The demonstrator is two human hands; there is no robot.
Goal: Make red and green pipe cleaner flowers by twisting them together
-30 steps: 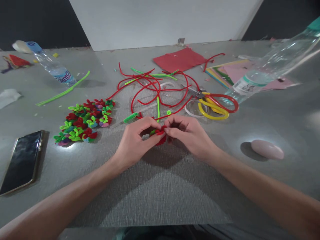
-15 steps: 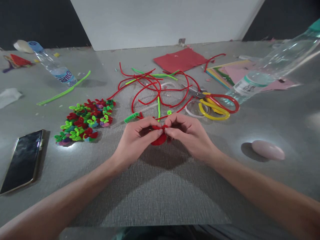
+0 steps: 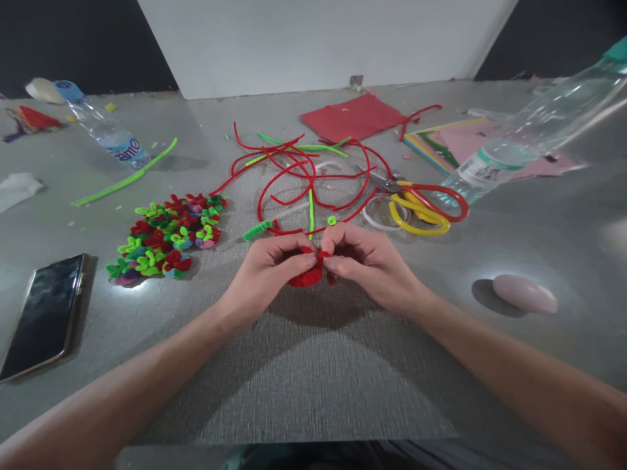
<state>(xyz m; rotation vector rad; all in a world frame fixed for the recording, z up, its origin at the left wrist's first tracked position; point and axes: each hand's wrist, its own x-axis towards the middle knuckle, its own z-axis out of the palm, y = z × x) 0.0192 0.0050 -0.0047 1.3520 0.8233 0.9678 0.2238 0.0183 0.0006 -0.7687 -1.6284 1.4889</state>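
Observation:
Between my fingertips is a small red pipe-cleaner piece, partly hidden by both hands. My left hand pinches it from the left, thumb against forefinger. From the other side my right hand pinches a small red end of it. Just beyond my hands lie loose red pipe cleaners and some green ones, tangled together. A green coil is wound round a thin clear stick left of my fingers. A tiny green curl sits close above my right hand.
Finished pipe-cleaner pieces cluster at left, near a phone. Scissors with red and yellow handles lie right of the tangle. Bottles stand left and right. A pinkish oval object rests at right; red sheet behind.
The red piece has tilted and shifted slightly left and down between my fingers. Both hands keep their pinch in almost the same place.

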